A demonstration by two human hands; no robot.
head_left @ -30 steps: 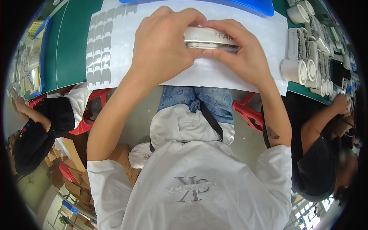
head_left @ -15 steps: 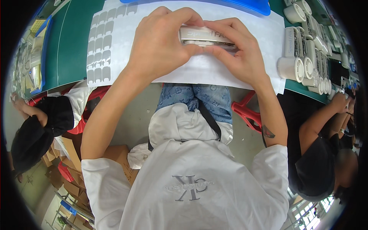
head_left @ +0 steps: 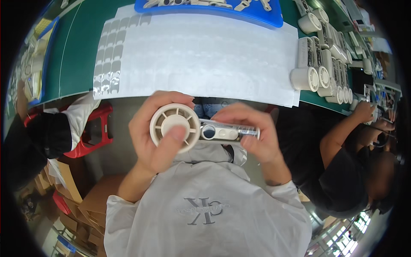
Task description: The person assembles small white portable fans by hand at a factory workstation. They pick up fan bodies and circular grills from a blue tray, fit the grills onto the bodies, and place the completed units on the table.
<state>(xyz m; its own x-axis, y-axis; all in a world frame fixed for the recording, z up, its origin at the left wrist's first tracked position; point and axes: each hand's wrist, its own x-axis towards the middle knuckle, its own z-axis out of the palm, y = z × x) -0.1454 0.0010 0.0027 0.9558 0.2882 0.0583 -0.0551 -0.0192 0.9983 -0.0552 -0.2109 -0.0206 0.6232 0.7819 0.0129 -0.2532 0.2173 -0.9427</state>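
Both my hands hold what looks like a small white handheld fan (head_left: pixel 226 134) in front of my body, short of the table edge. Its round spoked grille (head_left: pixel 160 119) faces up on the left. My left hand (head_left: pixel 145 137) wraps round that head, with the thumb pressed on the middle of the grille. The fingers of my right hand (head_left: pixel 261 132) pinch the right end of the narrow body, above and below. A dark round spot and pale round parts show along the body. The fan's underside is hidden.
A white sheet (head_left: pixel 192 60) with grey stickers (head_left: pixel 109 51) along its left covers the green table (head_left: pixel 77 47). Behind it stands a blue tray (head_left: pixel 214 12) of white parts. Several similar fans (head_left: pixel 305 79) line the right side. People sit on both sides; a red stool (head_left: pixel 96 128) stands left.
My hands have come back from over the sheet toward my body with the fan. It has been turned, so the round grille now shows. More of the blue tray is in view.
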